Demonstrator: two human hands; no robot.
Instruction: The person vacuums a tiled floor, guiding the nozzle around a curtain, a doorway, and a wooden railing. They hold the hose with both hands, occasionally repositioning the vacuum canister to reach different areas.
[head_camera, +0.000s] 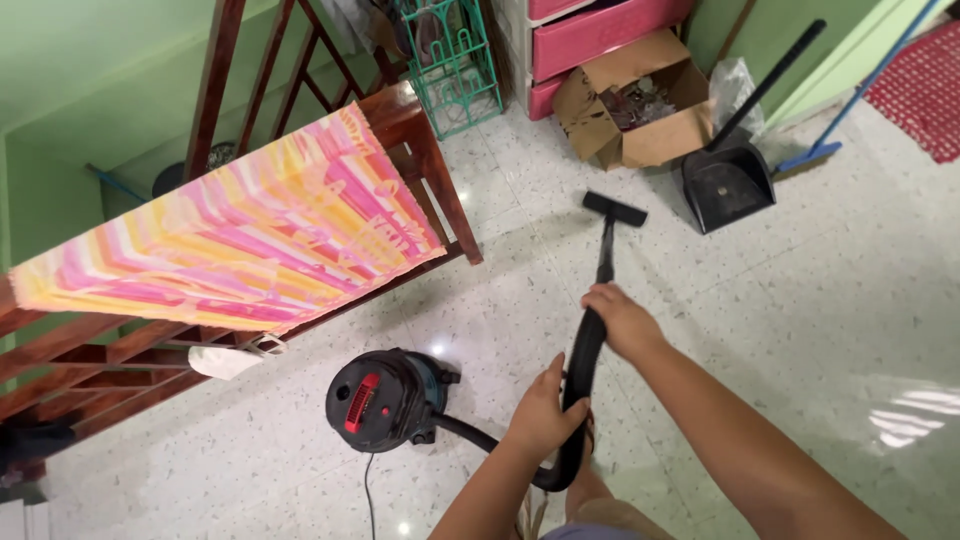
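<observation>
Both hands wrapped tight: left hand (541, 412), right hand (622, 318) on vacuum wand (588, 350). Keep nozzle (614, 208) flat, clear of dustpan (728, 183).

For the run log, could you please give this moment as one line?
left hand: grips black vacuum hose | right hand: grips black wand | floor nozzle: on tiles

— What does the vacuum wand (600, 290) look like?
— It is a black tube, slanted away from the person, with a flat black nozzle (614, 208) resting on the speckled floor.
— And the hose (470, 435)?
— It is black too, curving low from the wand's end to the round dark canister (385, 398) with a red handle
</observation>
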